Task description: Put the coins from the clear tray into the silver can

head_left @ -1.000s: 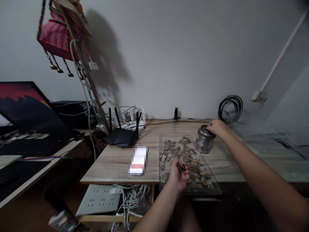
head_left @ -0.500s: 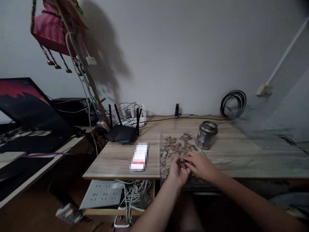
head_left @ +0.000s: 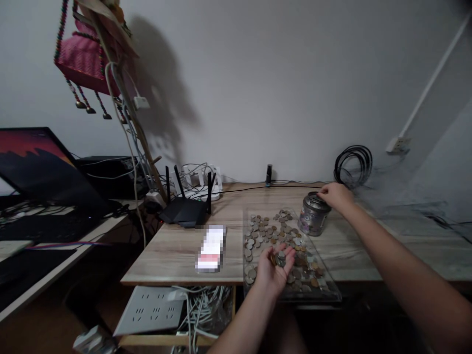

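Observation:
My left hand (head_left: 270, 275) is palm up and cupped, holding a small pile of coins (head_left: 280, 256) above the clear tray (head_left: 334, 294). Many loose coins (head_left: 273, 231), silver and brass coloured, lie spread over that tray. At the tray's far right stands a round metal jar (head_left: 311, 219) with a printed side. My right hand (head_left: 338, 197) is at the jar's top, fingertips pinched together over the rim; whatever they hold is too small to make out.
A lit phone (head_left: 211, 248) lies left of the tray, with a black router (head_left: 186, 210) behind it. Coiled black cable (head_left: 353, 164) is at the back right. Below the desk edge, an open drawer holds white cables (head_left: 206, 305) and a power strip (head_left: 153, 309).
My right hand has left the left palm and moved right and away from me to the jar's mouth. The left hand has opened out, showing the coins. The view has tilted slightly upward.

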